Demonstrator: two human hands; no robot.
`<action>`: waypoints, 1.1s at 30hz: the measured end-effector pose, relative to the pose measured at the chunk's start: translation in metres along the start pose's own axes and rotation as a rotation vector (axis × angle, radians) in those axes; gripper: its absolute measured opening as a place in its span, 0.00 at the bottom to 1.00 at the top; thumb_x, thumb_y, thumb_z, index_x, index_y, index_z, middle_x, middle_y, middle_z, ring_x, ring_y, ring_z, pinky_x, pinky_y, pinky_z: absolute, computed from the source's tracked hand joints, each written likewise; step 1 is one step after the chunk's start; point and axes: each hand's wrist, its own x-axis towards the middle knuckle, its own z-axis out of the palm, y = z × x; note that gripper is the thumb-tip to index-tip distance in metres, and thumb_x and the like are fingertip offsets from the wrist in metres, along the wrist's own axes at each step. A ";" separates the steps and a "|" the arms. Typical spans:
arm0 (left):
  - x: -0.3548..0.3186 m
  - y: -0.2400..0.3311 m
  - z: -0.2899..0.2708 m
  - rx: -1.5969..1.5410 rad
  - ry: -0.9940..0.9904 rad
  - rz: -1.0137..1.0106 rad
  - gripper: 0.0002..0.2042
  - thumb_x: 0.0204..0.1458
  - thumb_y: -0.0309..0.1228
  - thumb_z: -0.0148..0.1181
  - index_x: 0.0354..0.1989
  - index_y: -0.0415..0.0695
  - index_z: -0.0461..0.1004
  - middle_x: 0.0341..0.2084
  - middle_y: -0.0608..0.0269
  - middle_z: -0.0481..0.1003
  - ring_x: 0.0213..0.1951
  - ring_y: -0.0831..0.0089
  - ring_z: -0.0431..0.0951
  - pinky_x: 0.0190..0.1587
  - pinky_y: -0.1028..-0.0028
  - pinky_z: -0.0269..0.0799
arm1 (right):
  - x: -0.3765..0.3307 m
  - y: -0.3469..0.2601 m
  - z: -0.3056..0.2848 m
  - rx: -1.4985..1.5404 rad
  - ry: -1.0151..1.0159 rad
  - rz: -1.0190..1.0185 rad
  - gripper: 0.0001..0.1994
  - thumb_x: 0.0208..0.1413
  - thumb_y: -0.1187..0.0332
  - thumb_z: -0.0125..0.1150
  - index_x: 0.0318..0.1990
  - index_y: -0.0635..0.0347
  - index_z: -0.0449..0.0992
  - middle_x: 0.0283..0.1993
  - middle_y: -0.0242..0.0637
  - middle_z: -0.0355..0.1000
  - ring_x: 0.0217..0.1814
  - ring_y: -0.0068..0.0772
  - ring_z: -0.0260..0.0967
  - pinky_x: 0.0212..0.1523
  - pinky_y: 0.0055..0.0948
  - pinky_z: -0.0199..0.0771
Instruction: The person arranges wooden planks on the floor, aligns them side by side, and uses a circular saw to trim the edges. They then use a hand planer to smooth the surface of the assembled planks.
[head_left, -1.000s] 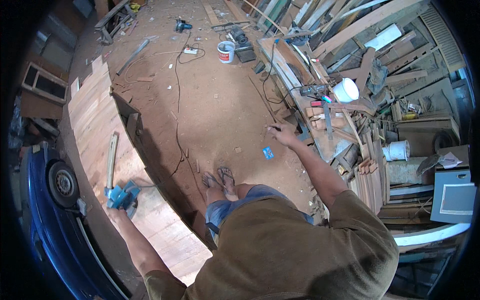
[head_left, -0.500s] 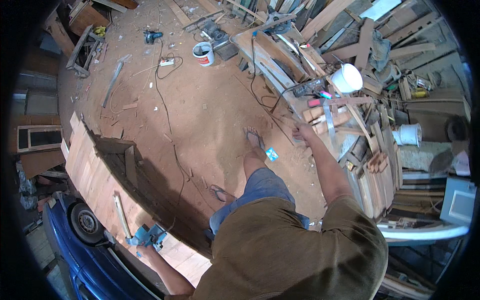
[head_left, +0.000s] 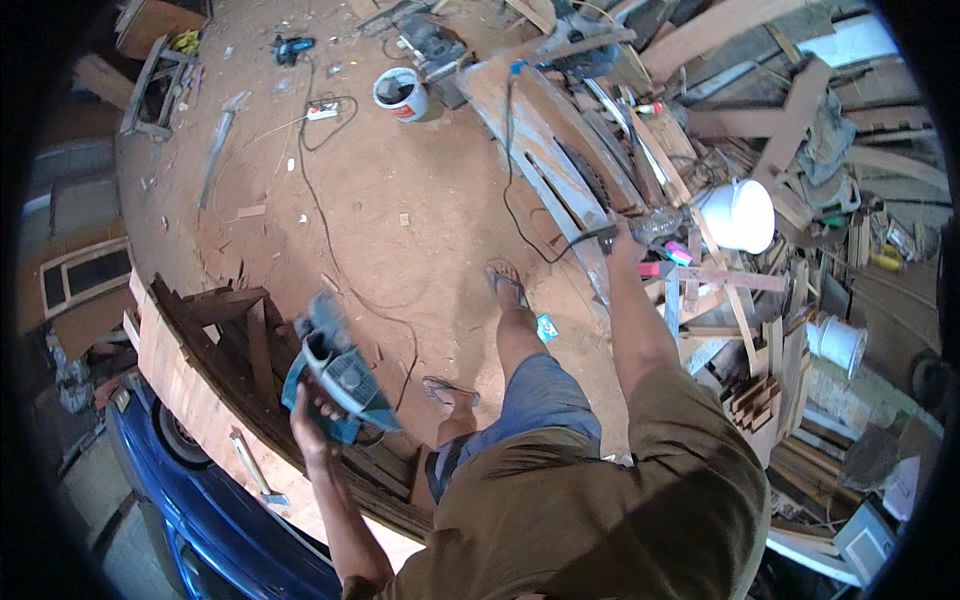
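In my left hand [head_left: 312,415] is a blue and grey electric planer [head_left: 345,375], lifted over the inner edge of the long wooden panel [head_left: 165,345] and tilted, its front blurred. My fingers are wrapped round its handle. A hammer [head_left: 255,470] with a pale wooden handle lies on the panel near my left forearm. My right hand [head_left: 625,245] reaches out to the cluttered bench at the right, closed on the dark end of a corded tool [head_left: 655,226]. The tool's exact kind is not clear, and my fingers partly hide it. Its black cord runs off to the left.
A white bucket [head_left: 735,215] stands among wood scraps just beyond my right hand. Cords and a power strip [head_left: 322,111] lie on the dirt floor, with another bucket [head_left: 400,95] farther off. A blue car [head_left: 215,530] stands beside the panel at the left.
My left hand has lifted the planer off the panel and brought it inward, leaving the hammer lying there. My right hand has moved forward onto the corded tool at the bench.
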 end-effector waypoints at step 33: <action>-0.184 -0.072 -0.208 -1.552 -0.589 0.605 0.30 0.63 0.51 0.48 0.66 0.42 0.65 0.60 0.47 0.71 0.60 0.51 0.73 0.64 0.47 0.67 | -0.974 -0.213 -0.229 -0.670 -0.717 -3.907 0.16 0.56 0.67 0.56 0.52 0.55 0.70 0.42 0.32 0.67 0.49 0.31 0.65 0.52 0.34 0.64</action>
